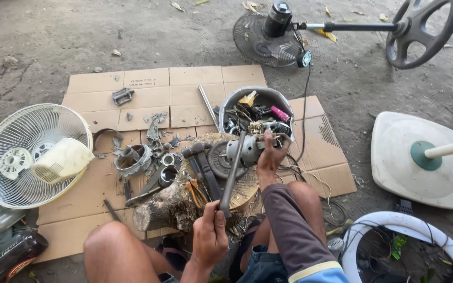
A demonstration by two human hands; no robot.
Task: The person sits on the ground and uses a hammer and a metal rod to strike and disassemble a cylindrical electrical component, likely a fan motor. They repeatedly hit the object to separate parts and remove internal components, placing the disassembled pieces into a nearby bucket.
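A person's left hand (209,237) has its fingers wrapped tight around the lower end of a long metal bar (232,175), which slants up to a small grey motor (244,150). The right hand (270,155), in a long purple sleeve, presses on the motor, fingers curled over its far side, holding it down on a wooden stump (184,202). A round metal disc (218,159) lies just beside the motor on the stump, near two dark-handled tools (201,162) and one pair of orange-handled pliers (197,193). Behind the motor sits one grey bowl (268,94) packed with wires and parts. Loose metal parts are scattered over flattened cardboard (148,94) on the dirt ground. Two bare knees frame the stump. One white fan guard (14,123) lies to the left, one dark standing fan (266,36) lies tipped over at the top, and one white fan base (394,173) rests to the right.
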